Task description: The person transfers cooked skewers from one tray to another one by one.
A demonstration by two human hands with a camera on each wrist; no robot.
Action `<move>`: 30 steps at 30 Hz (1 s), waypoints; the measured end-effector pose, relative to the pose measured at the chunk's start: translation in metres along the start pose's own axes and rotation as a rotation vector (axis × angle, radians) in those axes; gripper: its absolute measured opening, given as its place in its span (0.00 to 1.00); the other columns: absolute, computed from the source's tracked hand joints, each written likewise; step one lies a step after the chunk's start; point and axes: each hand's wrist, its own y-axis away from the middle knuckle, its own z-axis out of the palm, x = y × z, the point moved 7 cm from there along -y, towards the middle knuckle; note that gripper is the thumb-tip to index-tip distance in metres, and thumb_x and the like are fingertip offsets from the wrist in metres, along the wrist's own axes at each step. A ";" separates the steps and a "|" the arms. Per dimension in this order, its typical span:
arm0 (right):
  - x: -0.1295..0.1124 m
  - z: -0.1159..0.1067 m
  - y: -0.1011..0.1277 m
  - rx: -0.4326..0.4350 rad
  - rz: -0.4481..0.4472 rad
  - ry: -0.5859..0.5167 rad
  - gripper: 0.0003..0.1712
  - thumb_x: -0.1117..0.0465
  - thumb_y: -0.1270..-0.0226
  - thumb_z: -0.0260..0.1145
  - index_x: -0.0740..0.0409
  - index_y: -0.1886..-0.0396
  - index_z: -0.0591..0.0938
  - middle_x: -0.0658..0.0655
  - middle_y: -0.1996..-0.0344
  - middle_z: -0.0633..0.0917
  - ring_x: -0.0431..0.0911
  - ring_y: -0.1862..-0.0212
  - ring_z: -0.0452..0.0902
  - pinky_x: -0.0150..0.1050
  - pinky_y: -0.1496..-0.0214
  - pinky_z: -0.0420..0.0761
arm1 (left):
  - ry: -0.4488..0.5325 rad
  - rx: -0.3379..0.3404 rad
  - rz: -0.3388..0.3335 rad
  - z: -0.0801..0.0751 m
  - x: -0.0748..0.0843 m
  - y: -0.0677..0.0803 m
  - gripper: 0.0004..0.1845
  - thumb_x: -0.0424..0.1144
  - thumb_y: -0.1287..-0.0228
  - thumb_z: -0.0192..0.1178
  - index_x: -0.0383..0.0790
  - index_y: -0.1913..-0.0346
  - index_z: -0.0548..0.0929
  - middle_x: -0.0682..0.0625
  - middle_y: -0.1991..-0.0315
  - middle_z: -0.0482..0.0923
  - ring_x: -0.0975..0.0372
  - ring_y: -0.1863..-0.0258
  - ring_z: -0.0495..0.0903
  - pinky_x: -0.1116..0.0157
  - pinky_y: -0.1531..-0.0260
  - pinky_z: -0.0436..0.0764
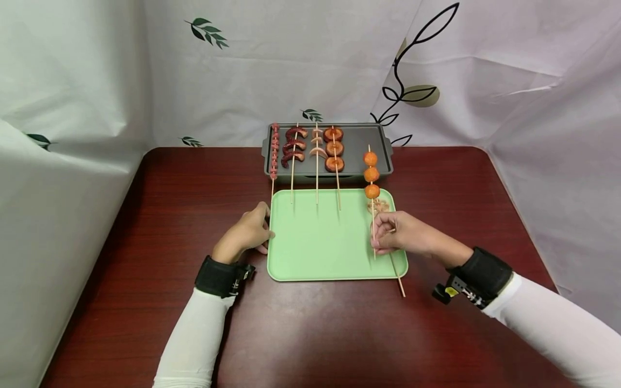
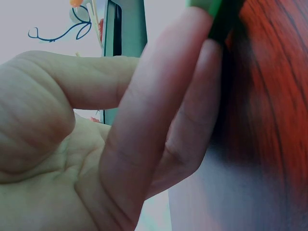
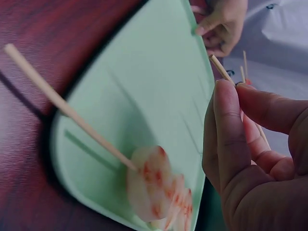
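My right hand [image 1: 388, 233] pinches the stick of a skewer with orange balls [image 1: 371, 174] between thumb and fingers, above the right side of a light green tray [image 1: 320, 269]. In the right wrist view the pinched stick end [image 3: 220, 67] pokes out past the fingertips. Under that hand a skewer of pale, red-marked pieces [image 3: 149, 183] lies on the tray, its bare stick [image 3: 62, 103] jutting over the near rim. My left hand [image 1: 246, 233] holds the tray's left rim with curled fingers; in the left wrist view its fingertips meet the green edge [image 2: 199, 6].
A grey grill pan [image 1: 356, 145] stands behind the tray. On it lie skewers of small pink pieces [image 1: 274, 151], dark red curved pieces [image 1: 293, 145], pale slices [image 1: 317, 152] and brown rounds [image 1: 335, 148], sticks pointing towards me. Beneath is a dark red wooden table [image 1: 310, 328].
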 end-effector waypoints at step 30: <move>0.026 0.031 0.031 -0.032 0.044 0.121 0.09 0.71 0.37 0.73 0.68 0.62 0.79 0.57 0.72 0.85 0.46 0.69 0.87 0.39 0.64 0.91 | 0.005 0.002 0.002 0.000 -0.001 0.000 0.22 0.27 0.25 0.57 0.33 0.35 0.63 0.33 0.53 0.72 0.51 0.77 0.83 0.59 0.75 0.89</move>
